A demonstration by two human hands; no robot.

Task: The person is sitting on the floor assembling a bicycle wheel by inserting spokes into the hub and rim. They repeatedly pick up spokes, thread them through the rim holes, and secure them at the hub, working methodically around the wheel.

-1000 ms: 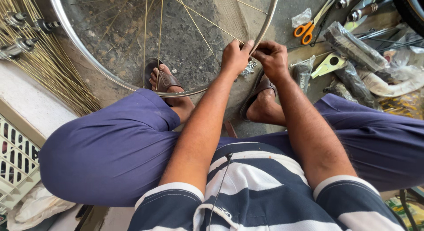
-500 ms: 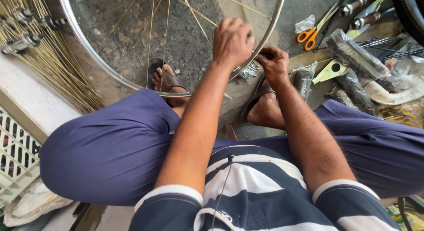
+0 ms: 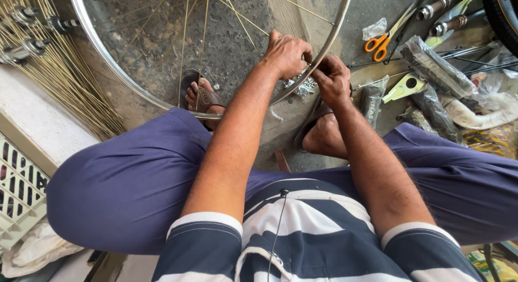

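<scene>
While curled tight on thin spokes, both hands [image 3: 310,71] at the curved, shiny steel rim [image 3: 329,42].

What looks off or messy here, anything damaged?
Nothing looks damaged. The left hand and right hand both sit at the wheel rim. Floor clutter only: orange scissors, bagged parts and loose spokes lie scattered around.

long dark plastic-wrapped package [image 3: 438,66] at right, small clear plastic bag [image 3: 374,28] beside orange-handled scissors [image 3: 380,43]
</scene>
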